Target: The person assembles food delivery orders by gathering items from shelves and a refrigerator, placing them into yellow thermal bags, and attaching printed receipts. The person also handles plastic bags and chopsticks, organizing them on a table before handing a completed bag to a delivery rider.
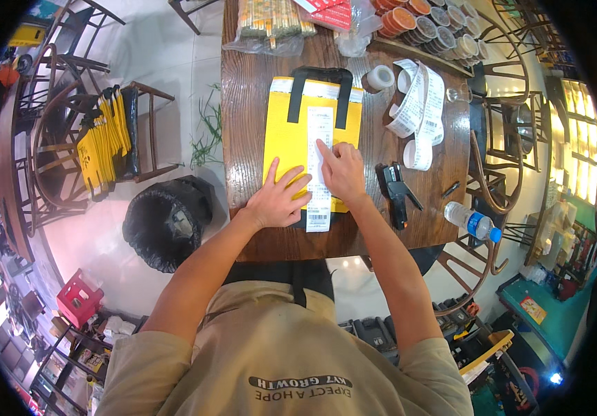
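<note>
A flat yellow bag (pixel 285 125) with black strap handles lies on the wooden table before me. On top of it rests a long printed paper receipt (pixel 320 182), its lower end reaching past the bag's near edge. My left hand (pixel 283 197) is spread with its palm down on the bag, fingertips by the receipt's left edge. My right hand (pixel 342 169) touches the receipt with an extended index finger, the other fingers curled. A black stapler (pixel 397 192) lies right of my right hand. Farther right is a loosely coiled strip of printed receipts (pixel 426 114).
A roll of clear tape (pixel 380 78) stands beyond the bag. Wrapped chopsticks (pixel 272 23) and lidded sauce cups (pixel 428 28) occupy the far side. A water bottle (pixel 470 221) lies at the right edge. Yellow bags (pixel 103 145) hang over a chair at left, near a black-lined bin (pixel 168 223).
</note>
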The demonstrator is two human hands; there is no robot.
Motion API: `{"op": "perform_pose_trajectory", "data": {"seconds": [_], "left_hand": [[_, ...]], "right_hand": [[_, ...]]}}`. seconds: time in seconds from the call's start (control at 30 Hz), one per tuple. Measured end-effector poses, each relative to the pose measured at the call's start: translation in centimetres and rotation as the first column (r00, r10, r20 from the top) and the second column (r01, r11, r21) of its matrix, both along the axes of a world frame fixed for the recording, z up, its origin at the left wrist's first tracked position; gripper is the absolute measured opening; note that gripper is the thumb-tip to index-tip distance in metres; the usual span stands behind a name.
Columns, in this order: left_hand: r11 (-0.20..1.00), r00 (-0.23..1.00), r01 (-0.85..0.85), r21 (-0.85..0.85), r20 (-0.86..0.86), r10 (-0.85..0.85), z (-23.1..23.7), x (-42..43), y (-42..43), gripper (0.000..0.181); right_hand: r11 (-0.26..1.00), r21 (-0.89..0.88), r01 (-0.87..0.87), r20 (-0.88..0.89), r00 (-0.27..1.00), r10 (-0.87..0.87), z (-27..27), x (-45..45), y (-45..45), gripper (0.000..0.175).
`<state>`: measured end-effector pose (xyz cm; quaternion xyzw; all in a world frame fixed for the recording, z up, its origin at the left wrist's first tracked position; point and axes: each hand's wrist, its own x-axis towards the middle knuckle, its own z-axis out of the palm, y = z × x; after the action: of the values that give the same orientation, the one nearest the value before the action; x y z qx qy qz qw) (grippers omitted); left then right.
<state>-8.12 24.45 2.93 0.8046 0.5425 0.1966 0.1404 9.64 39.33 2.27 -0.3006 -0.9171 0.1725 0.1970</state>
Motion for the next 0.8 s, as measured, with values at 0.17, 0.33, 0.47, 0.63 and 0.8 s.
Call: {"op": "perform_pose_trajectory", "data": {"seconds": [0.17, 0.33, 0.47, 0.63, 0.8], "left_hand": [[1.0, 1.0, -0.026, 0.004, 0.013, 0.026, 0.1, -0.1, 0.3, 0.028], [0.999, 0.999, -0.032, -0.032, -0.005, 0.032, 0.1, 0.0, 0.3, 0.027], [0.996, 0.996, -0.08, -0.033, -0.029, 0.079, -0.7, 0.1, 0.3, 0.03], [0.938, 0.936, -0.336, -0.084, -0.141, 0.323, -0.3, 0.7, 0.1, 0.041], [0.835, 0.852, -0.522, -0.172, -0.158, 0.5, -0.2, 1.7, 1.1, 0.052]], "right_hand": [[0.999, -0.022, -0.049, -0.011, 0.999, 0.048, 0.7, 0.1, 0.5, 0.045], [0.999, 0.004, -0.054, -0.037, 0.998, 0.054, 0.5, 0.0, 0.5, 0.041], [0.999, 0.027, -0.029, -0.121, 0.992, 0.032, -0.1, 0.0, 0.5, 0.035], [1.0, 0.004, -0.014, -0.151, 0.988, 0.014, -0.5, 0.1, 0.4, 0.032], [0.999, -0.021, -0.03, -0.13, 0.991, 0.027, -0.1, 0.4, 0.7, 0.032]]}}
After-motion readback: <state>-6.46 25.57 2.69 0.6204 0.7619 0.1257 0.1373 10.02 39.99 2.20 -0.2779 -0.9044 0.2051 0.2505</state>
